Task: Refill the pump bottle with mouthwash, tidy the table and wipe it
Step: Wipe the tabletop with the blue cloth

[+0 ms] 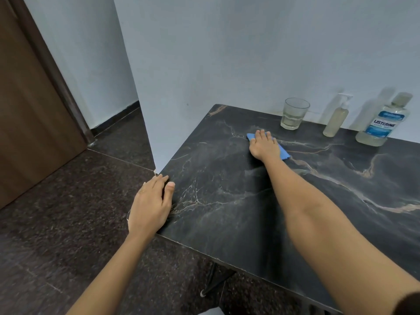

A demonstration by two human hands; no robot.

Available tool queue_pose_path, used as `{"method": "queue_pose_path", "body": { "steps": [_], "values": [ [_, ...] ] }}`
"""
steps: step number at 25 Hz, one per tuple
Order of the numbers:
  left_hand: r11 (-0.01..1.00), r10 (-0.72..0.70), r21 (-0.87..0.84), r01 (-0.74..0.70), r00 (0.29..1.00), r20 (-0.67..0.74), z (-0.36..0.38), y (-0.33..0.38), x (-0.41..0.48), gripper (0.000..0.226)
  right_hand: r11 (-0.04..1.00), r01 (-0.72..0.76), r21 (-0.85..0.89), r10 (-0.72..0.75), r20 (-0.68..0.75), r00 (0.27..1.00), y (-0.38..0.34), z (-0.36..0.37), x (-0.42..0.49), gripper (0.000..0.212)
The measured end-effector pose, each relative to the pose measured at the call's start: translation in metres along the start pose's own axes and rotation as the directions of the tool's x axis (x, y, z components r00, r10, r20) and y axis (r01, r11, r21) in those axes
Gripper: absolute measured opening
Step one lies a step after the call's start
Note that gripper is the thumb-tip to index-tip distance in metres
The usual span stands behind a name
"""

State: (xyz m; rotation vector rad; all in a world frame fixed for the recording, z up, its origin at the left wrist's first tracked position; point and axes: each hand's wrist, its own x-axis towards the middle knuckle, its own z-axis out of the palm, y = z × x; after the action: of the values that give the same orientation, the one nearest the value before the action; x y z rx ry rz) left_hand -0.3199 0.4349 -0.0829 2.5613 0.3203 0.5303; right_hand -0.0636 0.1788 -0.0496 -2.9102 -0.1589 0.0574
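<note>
A dark marbled table (250,212) stands against the wall. My right hand (263,145) lies flat, fingers straight, pressing a blue cloth (283,152) onto the tabletop near the back. My left hand (151,204) rests on the table's left edge, fingers down over the side and thumb on top. Along the back right stand a pump bottle (337,120) holding pale liquid, with its white pump head on, and a capped Listerine mouthwash bottle (381,123).
A clear drinking glass (294,114) with a little liquid stands at the back, left of the pump bottle. A pale wall corner meets the table's left side. A brown door (29,114) is at far left. The floor (68,223) is dark stone.
</note>
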Motion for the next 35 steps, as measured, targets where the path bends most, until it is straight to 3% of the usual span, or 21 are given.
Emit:
{"method": "queue_pose_path", "body": {
  "steps": [3, 7, 11, 15, 18, 25, 28, 32, 35],
  "values": [
    [1.0, -0.021, -0.013, 0.021, 0.999, -0.028, -0.002, 0.001, 0.0, 0.047, 0.971, 0.236, -0.031, -0.235, 0.048, 0.971, -0.071, 0.016, -0.003, 0.053],
    [0.992, -0.086, -0.103, 0.074, 0.989, -0.121, -0.008, 0.007, -0.004, 0.042, 0.846, 0.532, -0.028, -0.52, 0.17, 0.837, -0.15, 0.039, -0.045, 0.054],
    [0.962, -0.172, -0.254, 0.096, 0.938, -0.299, -0.014, 0.009, -0.012, 0.053, 0.751, 0.66, 0.001, -0.643, 0.231, 0.731, -0.171, 0.045, -0.098, 0.054],
    [0.923, -0.193, -0.383, 0.013, 0.88, -0.434, -0.019, 0.008, -0.019, 0.05, 0.665, 0.747, 0.015, -0.727, 0.241, 0.643, -0.175, 0.047, -0.159, 0.054],
    [0.834, -0.391, -0.541, 0.108, 0.807, -0.442, -0.027, 0.006, -0.025, 0.053, 0.634, 0.773, 0.025, -0.752, 0.254, 0.608, -0.169, 0.044, -0.199, 0.052],
    [0.842, -0.376, -0.505, 0.191, 0.879, -0.294, -0.028, 0.001, -0.052, 0.041, 0.586, 0.81, 0.021, -0.784, 0.264, 0.561, -0.14, 0.035, -0.263, 0.051],
    [0.897, -0.292, -0.414, 0.156, 0.911, -0.289, -0.028, 0.013, -0.061, 0.046, 0.57, 0.821, 0.008, -0.796, 0.252, 0.55, -0.116, 0.031, -0.279, 0.051],
    [0.969, -0.105, -0.242, 0.043, 0.962, -0.251, -0.022, 0.03, -0.071, 0.052, 0.609, 0.793, 0.014, -0.777, 0.208, 0.594, -0.08, 0.025, -0.297, 0.05],
    [0.982, -0.047, -0.187, 0.014, 0.984, -0.175, -0.011, 0.045, -0.076, 0.054, 0.669, 0.743, 0.003, -0.733, 0.171, 0.659, -0.047, 0.018, -0.312, 0.05]
  ]
}}
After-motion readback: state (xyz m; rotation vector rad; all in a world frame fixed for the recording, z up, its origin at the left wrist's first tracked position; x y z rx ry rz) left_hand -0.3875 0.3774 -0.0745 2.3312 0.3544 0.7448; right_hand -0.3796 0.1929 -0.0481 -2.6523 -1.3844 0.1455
